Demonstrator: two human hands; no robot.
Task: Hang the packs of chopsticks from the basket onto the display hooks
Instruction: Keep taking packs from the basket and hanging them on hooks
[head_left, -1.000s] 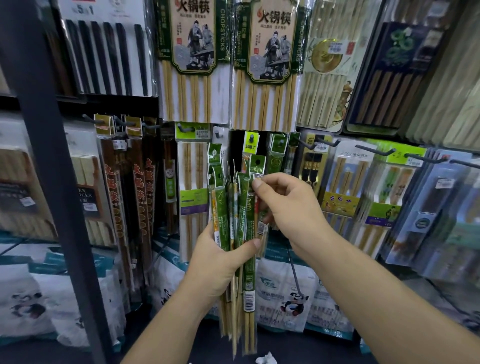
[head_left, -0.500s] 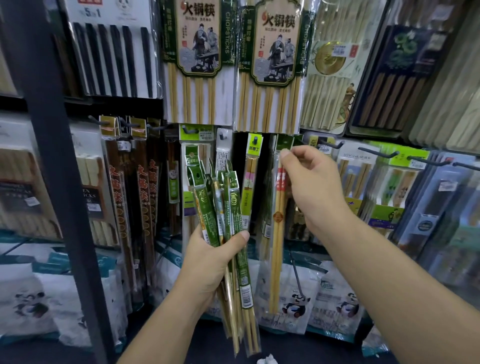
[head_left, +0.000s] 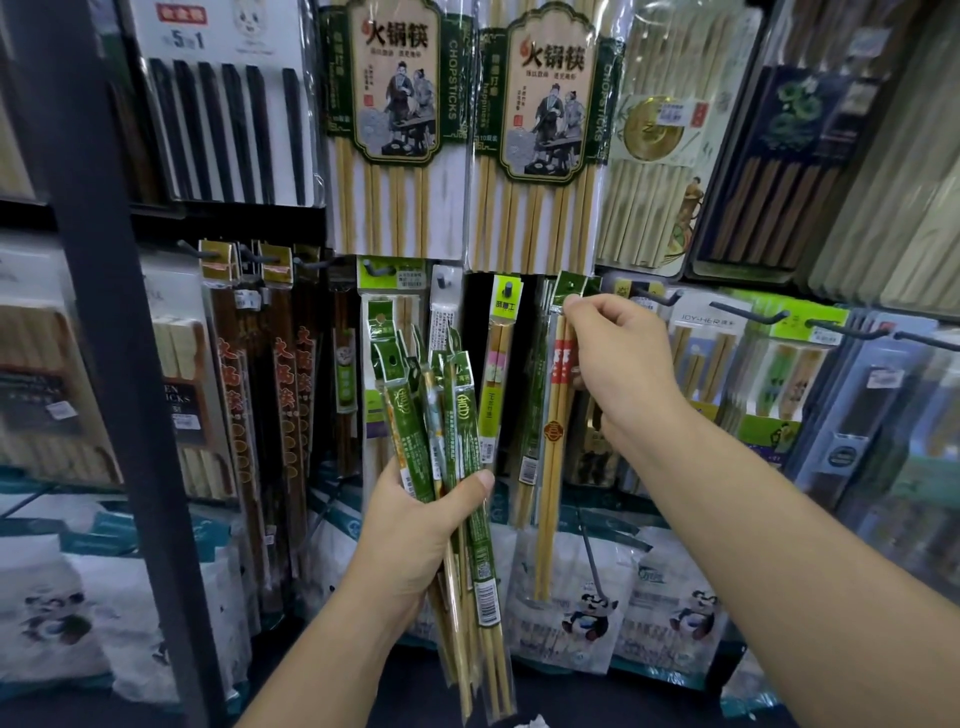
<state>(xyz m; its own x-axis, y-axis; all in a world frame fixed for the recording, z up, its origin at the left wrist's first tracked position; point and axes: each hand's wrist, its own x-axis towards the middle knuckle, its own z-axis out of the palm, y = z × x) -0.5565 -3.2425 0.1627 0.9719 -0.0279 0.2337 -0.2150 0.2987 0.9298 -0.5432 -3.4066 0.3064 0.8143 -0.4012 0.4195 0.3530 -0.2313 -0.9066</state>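
Chopsticks in packs hang everywhere here. The left hand (head_left: 410, 525) is low in the middle, and its fingers and thumb are curled tight round a bunch of green packs (head_left: 460, 457). The bunch leans a little, with the green tops fanned out above the hand and the long pale sticks poking out below it. The right hand (head_left: 618, 364) is higher up and to the right. Its thumb and fingers pinch the top of one thin pack (head_left: 551, 467) with red marks on the sticks. This pack hangs straight down from the pinch, just beside the bunch but not touching it. Its green tab (head_left: 569, 287) sits right above the fingertips, up by the row of dark hooks (head_left: 748, 313). I cannot tell if the tab is on a hook. A yellow-green pack (head_left: 498, 374) hangs between the bunch and the thin pack. Two big packs (head_left: 397, 114) with a picture of two people hang higher up. White bags (head_left: 589, 608) with pandas stand at the bottom, and a dark post (head_left: 98, 312) runs up the left side
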